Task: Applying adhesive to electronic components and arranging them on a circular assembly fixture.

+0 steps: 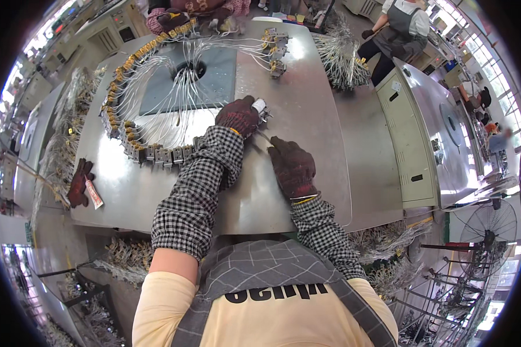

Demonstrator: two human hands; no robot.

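Observation:
My left hand (237, 117), in a dark red work glove, is closed around a small metal block with a white end (260, 106) above the steel table. Just to the right and nearer me, my right hand (293, 166), gloved the same way, is closed on a thin metal tool (262, 136) that points toward the left hand. The tool's exact kind is too blurred to tell. Beyond my left hand, many white wires (185, 95) fan out to a curved row of small metal blocks with yellowish tops (120, 124).
A grey square plate with a dark round hole (220, 75) lies under the wires on the steel table (318, 127). More wired blocks (275, 52) sit at the far side. At left lie a spare glove (80, 184) and a tube (94, 194). A co-worker (402, 29) stands at far right.

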